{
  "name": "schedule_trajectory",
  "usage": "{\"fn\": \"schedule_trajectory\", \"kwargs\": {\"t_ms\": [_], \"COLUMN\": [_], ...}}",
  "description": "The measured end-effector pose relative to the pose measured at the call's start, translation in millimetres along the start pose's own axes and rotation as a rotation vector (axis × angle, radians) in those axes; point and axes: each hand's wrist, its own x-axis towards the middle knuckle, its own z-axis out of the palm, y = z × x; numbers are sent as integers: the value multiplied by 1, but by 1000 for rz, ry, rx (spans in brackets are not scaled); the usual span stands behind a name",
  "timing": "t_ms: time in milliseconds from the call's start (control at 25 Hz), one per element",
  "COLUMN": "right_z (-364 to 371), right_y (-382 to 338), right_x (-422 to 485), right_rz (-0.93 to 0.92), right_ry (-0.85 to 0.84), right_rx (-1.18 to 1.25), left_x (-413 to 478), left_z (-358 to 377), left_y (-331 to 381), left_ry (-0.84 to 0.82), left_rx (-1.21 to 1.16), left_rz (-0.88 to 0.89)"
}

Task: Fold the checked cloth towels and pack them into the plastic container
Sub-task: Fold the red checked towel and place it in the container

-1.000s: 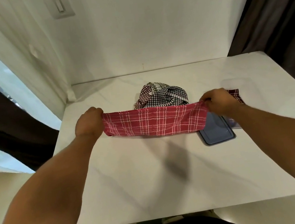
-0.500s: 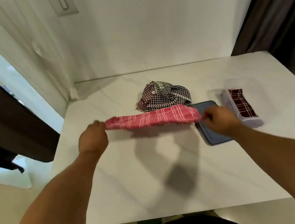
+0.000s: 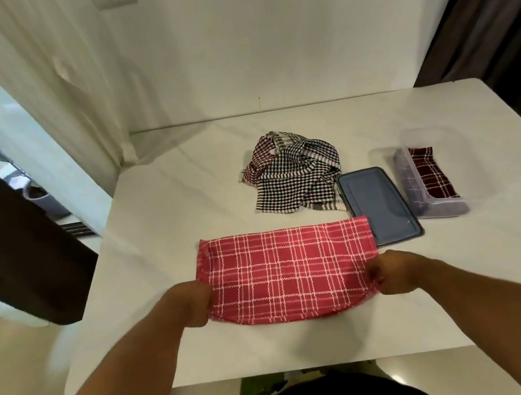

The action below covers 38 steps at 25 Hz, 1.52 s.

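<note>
A red checked towel [image 3: 285,269] lies spread flat on the white table [image 3: 185,210], folded into a wide strip. My left hand [image 3: 189,305] pinches its near left corner and my right hand [image 3: 392,273] pinches its near right corner. Behind it sits a crumpled pile of black-and-white and dark red checked towels [image 3: 294,177]. At the right stands a clear plastic container [image 3: 436,173] with a folded dark red checked towel [image 3: 430,174] inside.
A grey-blue lid [image 3: 379,207] lies flat between the towel pile and the container, touching the red towel's far right corner. A white wall closes the back. Dark curtains [image 3: 498,16] hang at right and left. The table's near edge is just below my hands.
The red towel was held stretched in the air above the table; both hands have come down and toward me, and the towel now lies flat on the table.
</note>
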Motion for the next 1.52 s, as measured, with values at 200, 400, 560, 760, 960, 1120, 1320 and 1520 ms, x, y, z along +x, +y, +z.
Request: {"fn": "schedule_trajectory", "kwargs": {"t_ms": [200,400,560,760,960,1120,1320,1520], "right_z": [-9,-15,-18,-24,-37,-37,-40,-37], "right_y": [-2,-17,-63,-121,-153,-155,-148,-146], "right_x": [5,11,23,60,88,103,106,109], "right_rz": [12,33,-128,-246,-281,-242,-243,-233], "right_ry": [-107,198,387,338,270,162,111,81], "right_rx": [55,149,76,10,-120,-142,-130,-138], "left_x": [4,20,41,64,75,81,82,72], "left_z": [-1,-8,-15,-20,-21,-25,-31,-33], "left_y": [6,-5,-17,-32,-44,-58,-73,-85], "left_ry": [-189,396,558,500,414,479,549,619], "left_rx": [-268,-365,-423,-347,-221,-32,-104,-118], "left_rz": [73,-291,-345,-126,-4,61,89,93]}}
